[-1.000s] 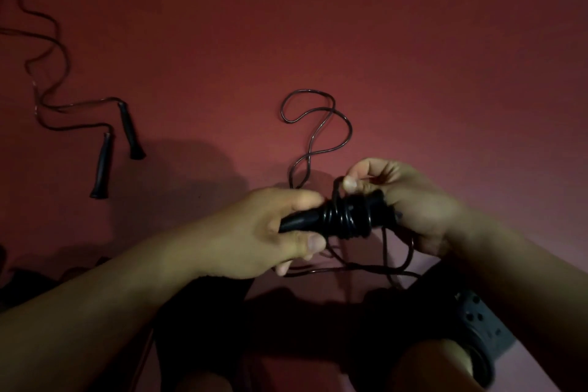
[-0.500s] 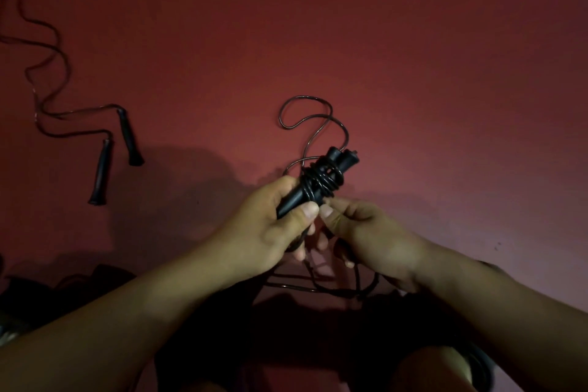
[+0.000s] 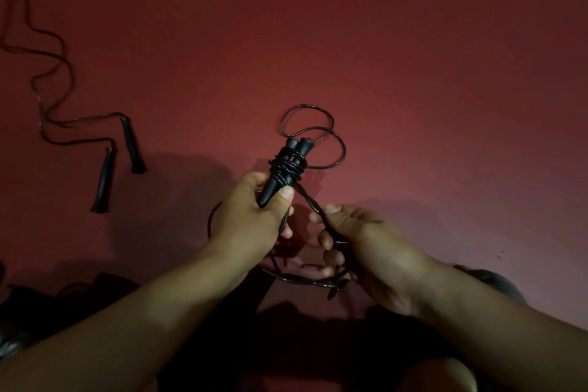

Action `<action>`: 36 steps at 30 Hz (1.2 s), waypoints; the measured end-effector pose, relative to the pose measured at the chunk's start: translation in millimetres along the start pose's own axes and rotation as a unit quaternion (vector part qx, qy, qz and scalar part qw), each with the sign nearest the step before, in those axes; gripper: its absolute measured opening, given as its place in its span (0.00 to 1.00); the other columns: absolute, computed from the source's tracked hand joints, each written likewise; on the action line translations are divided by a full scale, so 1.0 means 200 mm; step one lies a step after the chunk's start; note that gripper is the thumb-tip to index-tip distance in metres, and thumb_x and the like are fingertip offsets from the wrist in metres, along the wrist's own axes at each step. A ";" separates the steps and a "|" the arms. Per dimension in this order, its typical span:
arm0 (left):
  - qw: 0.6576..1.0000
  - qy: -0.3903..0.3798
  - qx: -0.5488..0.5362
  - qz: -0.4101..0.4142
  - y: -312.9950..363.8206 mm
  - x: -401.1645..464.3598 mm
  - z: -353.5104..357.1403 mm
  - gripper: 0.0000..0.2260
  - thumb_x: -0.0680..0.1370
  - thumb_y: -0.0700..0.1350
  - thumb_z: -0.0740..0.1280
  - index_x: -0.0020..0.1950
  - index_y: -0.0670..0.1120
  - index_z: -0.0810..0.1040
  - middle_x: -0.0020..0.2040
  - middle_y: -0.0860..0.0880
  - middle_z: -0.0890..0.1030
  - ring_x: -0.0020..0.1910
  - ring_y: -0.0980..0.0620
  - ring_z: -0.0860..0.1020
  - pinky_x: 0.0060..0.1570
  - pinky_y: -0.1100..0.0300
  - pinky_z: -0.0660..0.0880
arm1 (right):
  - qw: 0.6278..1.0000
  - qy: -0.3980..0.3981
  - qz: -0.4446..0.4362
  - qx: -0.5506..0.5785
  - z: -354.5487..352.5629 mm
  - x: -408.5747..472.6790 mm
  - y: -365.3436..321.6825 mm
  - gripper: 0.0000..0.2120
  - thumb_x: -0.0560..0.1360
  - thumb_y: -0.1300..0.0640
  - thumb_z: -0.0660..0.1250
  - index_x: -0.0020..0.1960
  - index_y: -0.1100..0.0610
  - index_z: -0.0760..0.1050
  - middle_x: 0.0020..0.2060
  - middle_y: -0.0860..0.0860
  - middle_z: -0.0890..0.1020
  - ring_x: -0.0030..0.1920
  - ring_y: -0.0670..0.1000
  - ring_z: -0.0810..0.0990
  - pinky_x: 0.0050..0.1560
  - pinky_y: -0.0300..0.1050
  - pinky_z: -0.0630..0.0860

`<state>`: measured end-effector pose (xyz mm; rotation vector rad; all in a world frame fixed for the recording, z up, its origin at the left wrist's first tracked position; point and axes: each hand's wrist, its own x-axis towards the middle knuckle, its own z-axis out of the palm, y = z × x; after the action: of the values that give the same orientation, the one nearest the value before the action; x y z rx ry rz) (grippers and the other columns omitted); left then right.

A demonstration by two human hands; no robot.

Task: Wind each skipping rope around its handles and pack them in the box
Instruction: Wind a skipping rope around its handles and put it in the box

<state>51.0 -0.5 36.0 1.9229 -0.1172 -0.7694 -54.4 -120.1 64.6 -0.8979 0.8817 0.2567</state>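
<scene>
Left hand is gripping the paired handles at centre frame, thumb pressing across their lower taper, tips pointing toward the top of the frame. Right hand is clenching the free rope just below and right of the handles, drawing a taut strand from the coils down into the fist.

Compared with half a second ago, the right hand is sitting lower and further right, no longer touching the left thumb, and the strand between hand and handles is now stretched. A second ago the handles were lying sideways; they are now standing nearly on end. This indicates one turn is being tightened before the next wrap.

Several turns are already binding the handles' upper half. Slack is remaining: a loop is lying on the red floor above the handles, and more rope is curving beneath both wrists.

Second rope is lying unwound at upper left, its two handles apart on the floor. No box is appearing in view.
</scene>
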 end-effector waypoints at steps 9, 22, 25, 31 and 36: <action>0.999 0.007 -0.033 -0.012 0.02 -0.01 0.00 0.04 0.80 0.46 0.65 0.54 0.50 0.73 0.35 0.53 0.81 0.27 0.55 0.77 0.33 0.59 0.71 | 0.989 0.081 0.016 -0.120 -0.04 0.04 -0.02 0.16 0.81 0.48 0.60 0.42 0.58 0.77 0.26 0.50 0.73 0.23 0.47 0.66 0.23 0.37 0.62; 0.994 -0.023 -0.096 -0.045 0.10 0.03 -0.02 0.06 0.83 0.44 0.61 0.49 0.44 0.74 0.34 0.46 0.76 0.25 0.55 0.76 0.27 0.64 0.68 | 0.994 0.012 -0.081 -0.073 -0.03 0.00 -0.02 0.05 0.81 0.57 0.61 0.46 0.56 0.72 0.27 0.48 0.70 0.19 0.46 0.63 0.23 0.37 0.60; 0.970 -0.055 -0.211 -0.110 0.14 0.03 -0.04 0.11 0.83 0.45 0.60 0.44 0.41 0.74 0.31 0.46 0.76 0.28 0.53 0.73 0.31 0.60 0.66 | 0.988 -0.017 -0.072 -0.135 -0.06 -0.01 -0.03 0.02 0.78 0.60 0.66 0.49 0.59 0.75 0.28 0.50 0.72 0.20 0.45 0.62 0.23 0.36 0.58; 0.957 -0.055 -0.248 -0.142 0.14 0.04 -0.07 0.10 0.83 0.46 0.61 0.46 0.43 0.76 0.32 0.49 0.76 0.30 0.53 0.73 0.30 0.61 0.66 | 0.963 0.031 -0.085 -0.254 -0.13 0.05 -0.02 0.03 0.72 0.65 0.72 0.43 0.60 0.80 0.31 0.49 0.82 0.32 0.45 0.77 0.33 0.37 0.73; 0.966 -0.005 -0.199 -0.168 0.10 0.05 -0.06 0.11 0.83 0.46 0.61 0.44 0.41 0.75 0.29 0.49 0.76 0.27 0.53 0.74 0.30 0.60 0.67 | 0.810 0.138 -0.164 -0.546 -0.29 0.12 -0.04 0.03 0.73 0.56 0.69 0.41 0.53 0.76 0.32 0.49 0.80 0.37 0.54 0.78 0.37 0.46 0.70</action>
<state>71.0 -6.2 51.7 1.5703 0.3425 -0.9462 -67.5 -173.7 33.8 -2.1940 0.7904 0.3378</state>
